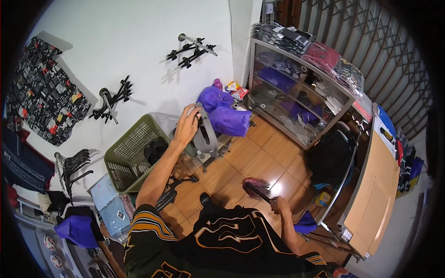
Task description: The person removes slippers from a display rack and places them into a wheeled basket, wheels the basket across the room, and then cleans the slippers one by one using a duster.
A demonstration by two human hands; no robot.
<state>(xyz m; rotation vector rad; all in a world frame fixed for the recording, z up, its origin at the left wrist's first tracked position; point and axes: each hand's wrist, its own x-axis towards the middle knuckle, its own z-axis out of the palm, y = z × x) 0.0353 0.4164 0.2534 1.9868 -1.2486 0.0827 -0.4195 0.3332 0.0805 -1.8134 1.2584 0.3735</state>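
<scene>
My left hand [187,123] is at the upper middle, its fingers over the top edge of a grey plastic object [206,139] with a slot in it. Purple bags [227,116] lie just beyond that object. Lower right, my right hand [279,205] is closed round the dark handle of a duster [257,188], whose reddish-brown bristles are over the tiled floor [236,160]. Left of my left forearm stands a green perforated basket [132,139] with dark items inside.
A glass cabinet [296,92] with packaged clothes on top stands at the back right. On the right are a black chair [331,155] and a table with a cardboard-coloured top [373,194]. Wall racks, hangers and a patterned shirt [53,90] hang on the left.
</scene>
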